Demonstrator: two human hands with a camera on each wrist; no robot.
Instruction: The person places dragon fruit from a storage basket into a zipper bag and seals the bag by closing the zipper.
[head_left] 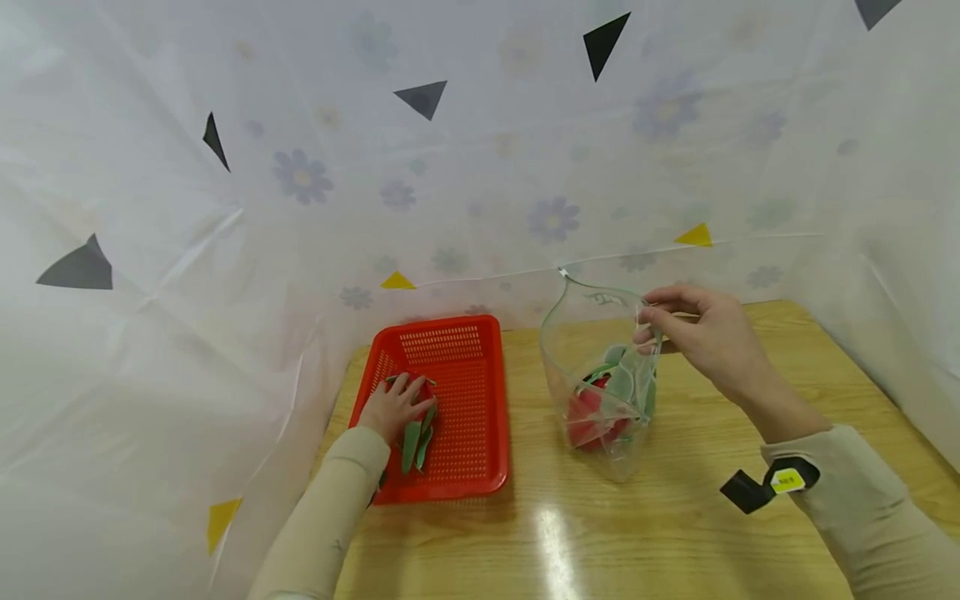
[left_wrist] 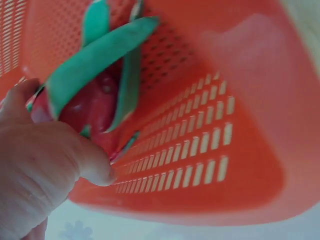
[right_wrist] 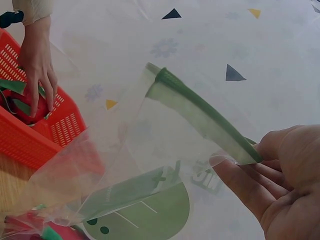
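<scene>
My left hand (head_left: 392, 407) reaches into the red basket (head_left: 491, 400) and grips a dragon fruit (left_wrist: 95, 97), red with long green scales. Its thumb (left_wrist: 95, 162) lies along the side of the fruit, and part of the fruit is hidden under the palm. On the right, my right hand (head_left: 712, 337) pinches the green zip edge (right_wrist: 210, 120) of a clear zip bag (head_left: 558, 350) between thumb and fingers. The bag stands with its mouth spread wide. At its bottom lies another red dragon fruit (head_left: 588, 417), seen through the plastic beside a printed green leaf shape (right_wrist: 150, 212).
Basket and bag stand side by side on a wooden table (head_left: 540, 521). A pale flowered plastic sheet (head_left: 480, 192) with black, grey and yellow triangles rises behind and along the sides. A black strap (head_left: 750, 490) hangs from the right wrist.
</scene>
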